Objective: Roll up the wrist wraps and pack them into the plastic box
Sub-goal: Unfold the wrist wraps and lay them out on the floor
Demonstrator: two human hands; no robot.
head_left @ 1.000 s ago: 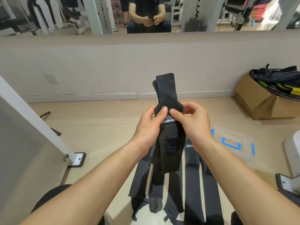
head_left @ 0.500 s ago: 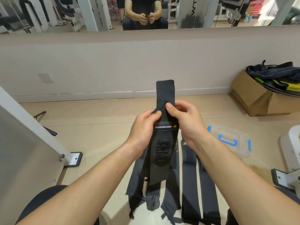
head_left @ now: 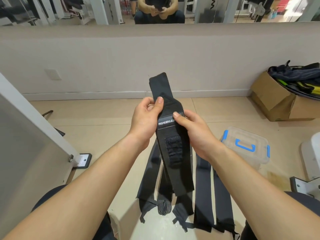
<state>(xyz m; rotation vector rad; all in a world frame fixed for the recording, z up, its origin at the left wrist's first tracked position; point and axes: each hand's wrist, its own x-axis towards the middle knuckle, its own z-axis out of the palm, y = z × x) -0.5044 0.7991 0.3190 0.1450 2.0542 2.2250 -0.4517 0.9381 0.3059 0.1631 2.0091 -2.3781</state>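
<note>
nearest, several loose wraps (head_left: 206, 196) are lying flat in a row on the floor between the knees, their near ends fraying out of clear view. above them both hands are holding one wrap (head_left: 170, 135) up in the air, its tail hanging down and its far end standing up past the fingers. the left hand (head_left: 147, 118) is pinching the left edge, thumb on the front; the right hand (head_left: 194, 130) is closing on the right edge, thumb on the label. the fingers behind the cloth are hidden. i am judging the rolling as only starting: next the far end needs folding over and turning tightly toward the tail. right of the hands, the box (head_left: 245, 146) is sitting on the floor with its lid seemingly on, so it will need opening.
</note>
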